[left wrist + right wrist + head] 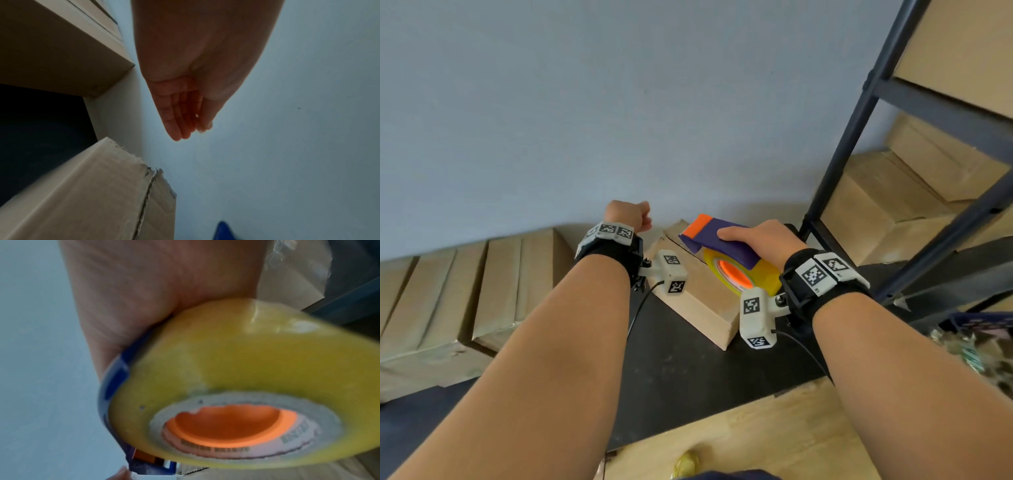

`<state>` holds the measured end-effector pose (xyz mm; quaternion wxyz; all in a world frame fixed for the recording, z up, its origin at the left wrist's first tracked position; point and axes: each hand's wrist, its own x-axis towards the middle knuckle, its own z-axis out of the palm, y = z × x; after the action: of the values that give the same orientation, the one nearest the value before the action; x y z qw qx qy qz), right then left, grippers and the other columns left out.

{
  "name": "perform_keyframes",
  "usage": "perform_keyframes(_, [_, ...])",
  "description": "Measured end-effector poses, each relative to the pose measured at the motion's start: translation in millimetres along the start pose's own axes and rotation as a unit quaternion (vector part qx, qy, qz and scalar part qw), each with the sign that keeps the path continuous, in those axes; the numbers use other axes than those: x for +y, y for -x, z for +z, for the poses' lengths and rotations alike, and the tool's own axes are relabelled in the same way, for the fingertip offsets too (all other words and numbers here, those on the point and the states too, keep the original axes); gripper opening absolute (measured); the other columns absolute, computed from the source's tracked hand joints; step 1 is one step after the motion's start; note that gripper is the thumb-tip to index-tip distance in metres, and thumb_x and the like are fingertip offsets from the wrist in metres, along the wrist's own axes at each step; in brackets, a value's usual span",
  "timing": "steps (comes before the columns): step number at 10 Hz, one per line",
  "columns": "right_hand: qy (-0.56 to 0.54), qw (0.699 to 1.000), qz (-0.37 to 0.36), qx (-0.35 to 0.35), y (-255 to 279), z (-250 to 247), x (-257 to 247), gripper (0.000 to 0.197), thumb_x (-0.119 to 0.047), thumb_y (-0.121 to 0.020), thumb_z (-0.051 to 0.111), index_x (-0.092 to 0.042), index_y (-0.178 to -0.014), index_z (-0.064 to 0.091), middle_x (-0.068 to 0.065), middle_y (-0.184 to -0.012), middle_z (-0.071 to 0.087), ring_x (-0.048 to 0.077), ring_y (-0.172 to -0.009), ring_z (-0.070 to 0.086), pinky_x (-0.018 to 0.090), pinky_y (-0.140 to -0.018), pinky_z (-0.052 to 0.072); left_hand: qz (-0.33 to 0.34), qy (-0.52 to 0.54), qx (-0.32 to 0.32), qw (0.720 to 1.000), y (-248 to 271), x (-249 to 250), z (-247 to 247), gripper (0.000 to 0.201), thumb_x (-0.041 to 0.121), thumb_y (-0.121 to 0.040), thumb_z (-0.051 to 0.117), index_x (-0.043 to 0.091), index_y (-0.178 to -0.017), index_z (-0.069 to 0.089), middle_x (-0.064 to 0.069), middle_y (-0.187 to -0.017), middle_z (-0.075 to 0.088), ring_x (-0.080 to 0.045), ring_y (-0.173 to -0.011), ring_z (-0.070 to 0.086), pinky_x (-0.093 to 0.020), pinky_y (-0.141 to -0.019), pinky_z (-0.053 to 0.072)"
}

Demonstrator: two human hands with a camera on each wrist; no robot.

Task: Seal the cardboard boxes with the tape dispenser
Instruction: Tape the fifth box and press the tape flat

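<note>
The right hand (763,240) grips the tape dispenser (726,246), palm over its purple top and fingers wrapped round it. The dispenser sits on top of the small box (698,294), its orange nose toward the far end of the box, over the seam between the flaps. The yellow tape roll (246,366) with its orange hub (230,421) hangs under the palm on the near side.

The left hand (630,214) hovers just past the far left corner of the box, touching nothing. In the left wrist view its fingers (176,116) hang loosely together, slightly curled and holding nothing; the box corner (115,186) lies below them.

The box rests on a dark worktop (688,370). Left of the box, larger cartons (465,294) stand along the blue wall (619,102). Right of the box rises a dark metal rack (859,137) with more cartons (893,192) on its shelves.
</note>
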<state>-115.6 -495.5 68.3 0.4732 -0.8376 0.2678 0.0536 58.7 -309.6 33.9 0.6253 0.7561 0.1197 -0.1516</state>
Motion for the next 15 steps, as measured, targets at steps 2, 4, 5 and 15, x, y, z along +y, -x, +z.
perform_keyframes(2, [0.036, 0.999, 0.03, 0.007, -18.3, 15.9, -10.0, 0.04, -0.054, -0.08, 0.072, -0.016, -0.073, 0.061, 0.001, -0.075, 0.061, 0.014, -0.066, 0.055, 0.025, -0.056, 0.038, 0.002, -0.04, -0.036, 0.999, -15.5, -17.1, 6.1, 0.009, 0.015, -0.093, 0.057, 0.007, -0.094, 0.061, 0.001, -0.072, 0.055, -0.011, -0.062, 0.055, -0.021, -0.061, 0.051])
perform_keyframes(4, [0.077, 0.996, 0.032, -0.006, -23.7, 23.9, -22.7, 0.038, -0.051, -0.079, 0.073, -0.016, -0.071, 0.061, 0.004, -0.077, 0.064, 0.017, -0.069, 0.057, 0.029, -0.061, 0.039, 0.016, -0.156, -0.017, 0.987, -25.7, -32.4, 1.9, 0.024, 0.008, -0.095, 0.051, 0.002, -0.116, 0.059, -0.008, -0.106, 0.067, -0.017, -0.087, 0.064, -0.024, -0.077, 0.054])
perform_keyframes(5, [0.087, 0.995, 0.037, -0.005, -24.3, 27.6, -27.2, 0.036, -0.049, -0.078, 0.073, -0.016, -0.071, 0.061, 0.008, -0.085, 0.067, 0.022, -0.078, 0.061, 0.032, -0.068, 0.04, -0.007, -0.121, -0.029, 0.992, -33.2, -37.8, 5.9, 0.015, 0.007, -0.094, 0.051, 0.001, -0.096, 0.064, -0.001, -0.074, 0.069, -0.023, -0.078, 0.064, -0.037, -0.087, 0.053])
perform_keyframes(15, [0.084, 0.993, 0.075, -0.03, -34.7, 30.9, -42.4, 0.033, -0.049, -0.083, 0.071, -0.021, -0.075, 0.056, 0.005, -0.102, 0.063, 0.022, -0.089, 0.06, 0.028, -0.073, 0.042, 0.116, -0.339, 0.003, 0.934, -32.1, -70.8, 15.5, 0.024, 0.02, -0.095, 0.044, 0.012, -0.105, 0.065, -0.01, -0.103, 0.064, -0.029, -0.096, 0.059, -0.029, -0.073, 0.039])
